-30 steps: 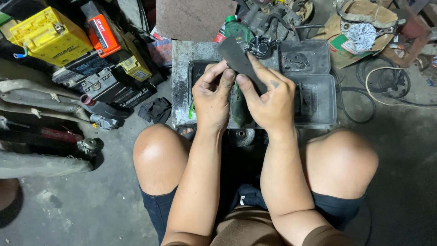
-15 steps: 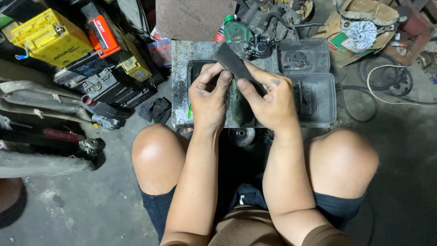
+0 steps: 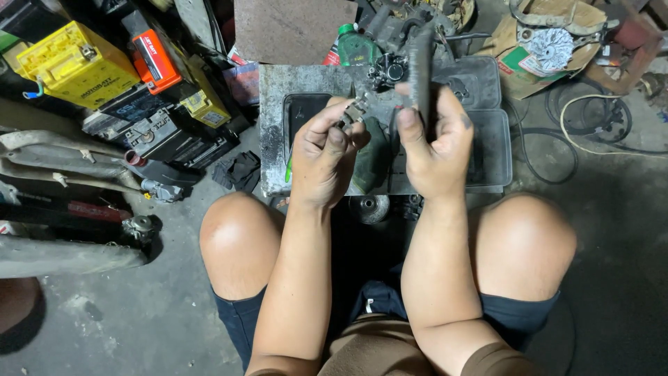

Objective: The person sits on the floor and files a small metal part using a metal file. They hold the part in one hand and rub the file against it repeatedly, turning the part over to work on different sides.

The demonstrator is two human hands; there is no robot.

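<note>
I squat over a dirty grey tray (image 3: 490, 160) on the floor. My right hand (image 3: 435, 143) grips a flat dark strip-like part (image 3: 421, 69), held edge-on and upright above the tray. My left hand (image 3: 323, 157) pinches a small metal connector piece (image 3: 353, 111) next to the strip's lower end. A dark green rag (image 3: 372, 157) lies in the tray behind the hands. Where the strip and the small piece meet is hidden by my fingers.
Yellow battery (image 3: 73, 63), orange-topped battery (image 3: 156, 59) and several black ones stand at left. A green bottle (image 3: 355, 45) and engine parts (image 3: 396, 31) lie beyond the tray. Cardboard with a fan-like metal part (image 3: 550, 45) and coiled cables (image 3: 591, 115) sit at right. A round metal piece (image 3: 370, 207) rests between my knees.
The right hand has turned the dark strip from lying flat and diagonal to standing edge-on and raised it. The left hand has shifted to pinch the small metal piece.
</note>
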